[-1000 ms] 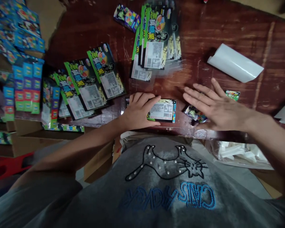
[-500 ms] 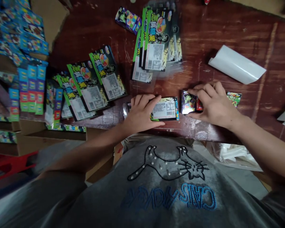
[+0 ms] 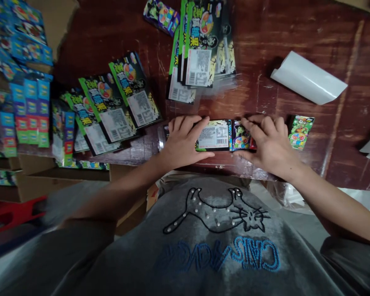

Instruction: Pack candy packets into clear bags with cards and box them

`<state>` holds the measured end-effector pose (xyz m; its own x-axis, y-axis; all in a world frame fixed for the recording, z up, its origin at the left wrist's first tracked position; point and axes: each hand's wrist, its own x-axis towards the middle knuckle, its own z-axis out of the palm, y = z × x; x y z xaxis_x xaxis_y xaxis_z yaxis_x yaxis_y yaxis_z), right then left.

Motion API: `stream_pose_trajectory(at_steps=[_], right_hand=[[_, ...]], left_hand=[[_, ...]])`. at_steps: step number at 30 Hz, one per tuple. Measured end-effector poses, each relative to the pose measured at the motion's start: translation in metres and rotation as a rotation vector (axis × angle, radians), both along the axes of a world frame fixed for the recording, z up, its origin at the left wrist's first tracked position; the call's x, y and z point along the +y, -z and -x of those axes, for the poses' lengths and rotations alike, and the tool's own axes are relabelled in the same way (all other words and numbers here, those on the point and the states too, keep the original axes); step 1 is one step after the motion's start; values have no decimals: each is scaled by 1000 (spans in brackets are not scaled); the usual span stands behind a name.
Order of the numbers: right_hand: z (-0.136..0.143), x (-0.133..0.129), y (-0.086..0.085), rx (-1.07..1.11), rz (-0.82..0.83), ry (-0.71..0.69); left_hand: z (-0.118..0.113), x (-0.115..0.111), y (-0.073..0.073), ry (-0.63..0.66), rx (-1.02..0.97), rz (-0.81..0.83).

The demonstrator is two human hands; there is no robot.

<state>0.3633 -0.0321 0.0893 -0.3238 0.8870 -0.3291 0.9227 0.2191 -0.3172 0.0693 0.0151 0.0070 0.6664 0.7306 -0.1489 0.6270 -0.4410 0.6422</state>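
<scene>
**Packet [image 3: 241,136] meets box [image 3: 214,135]**

Half a second ago a gap parted them; now the right hand [image 3: 267,137] has brought the packet up to the box's right end, apparently touching, so the two look lined up. Its fingers and thumb are closed around the packet. The left hand [image 3: 186,137], partly open, grips the box across its long edges. The box lies flat on the surface [image 3: 249,98], black with a white label; the packet is purple and brightly printed.

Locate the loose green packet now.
In the head view, the green packet lies on the right, beside the right hand and below the curled white sheet.
</scene>
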Motion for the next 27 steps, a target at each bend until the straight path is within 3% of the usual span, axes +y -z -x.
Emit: stream_pose_trajectory(at_steps=[3,8,11,14,17,22,27], right_hand=[[-8,-5,-4,98,16,-143],[-37,11,0,220,-30,-397],[-36,18,10,189,-73,-325],[-19,14,17,172,-90,-242],[-8,4,13,220,-82,-242],[-27,-1,-2,217,-74,-205],[-30,5,12,258,-61,-164]], left_hand=[[1,3,2,11,14,-28],[8,19,7,188,-48,8],[7,21,6,226,-71,48],[2,14,3,175,-57,58],[-1,6,2,118,-33,47],[1,6,3,140,-44,20],[-4,10,-1,163,-30,39]])
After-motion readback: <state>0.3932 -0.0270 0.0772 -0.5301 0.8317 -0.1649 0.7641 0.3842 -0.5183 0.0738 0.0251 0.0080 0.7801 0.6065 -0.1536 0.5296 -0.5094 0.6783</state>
